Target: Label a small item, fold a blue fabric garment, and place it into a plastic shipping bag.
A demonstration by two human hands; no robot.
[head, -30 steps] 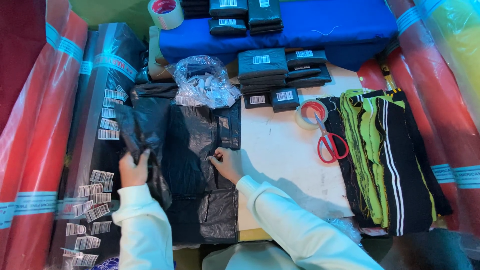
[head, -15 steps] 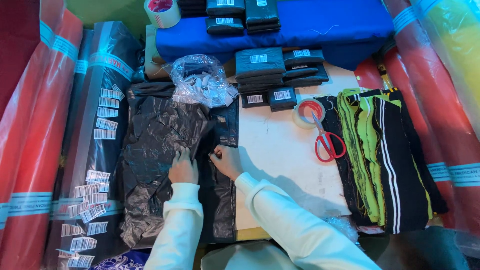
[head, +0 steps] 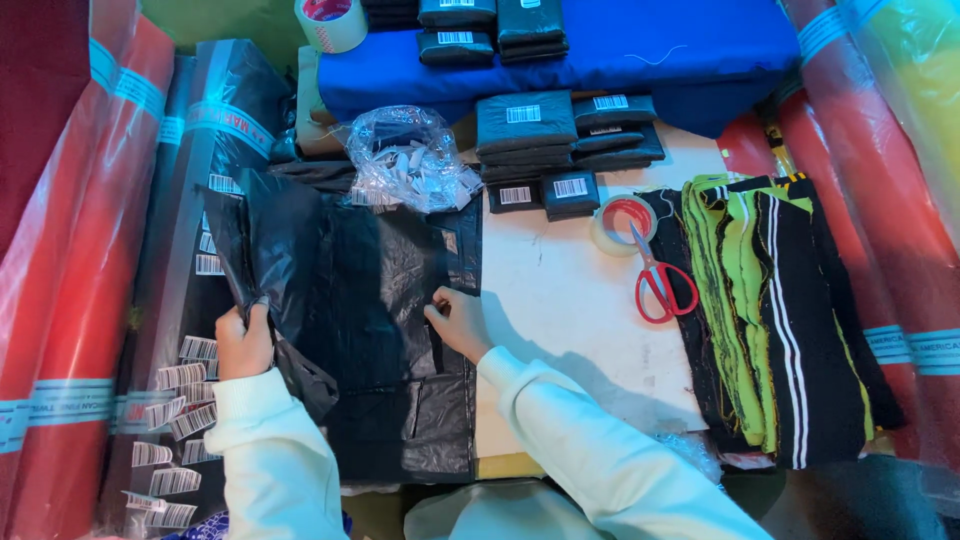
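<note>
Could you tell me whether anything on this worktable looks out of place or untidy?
Mostly orderly. The red-handled scissors lie with their blades resting over the roll of tape rather than flat on the table. Loose barcode labels are stuck askew along the black-wrapped roll beside the left hand, which grips a crumpled black plastic bag.

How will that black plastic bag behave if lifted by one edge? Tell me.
Probably floppy: the black plastic bag sags and creases where the left hand grips it. Likely very light and thin. Its glossy film may slip, so the right hand pins the stack.
</note>
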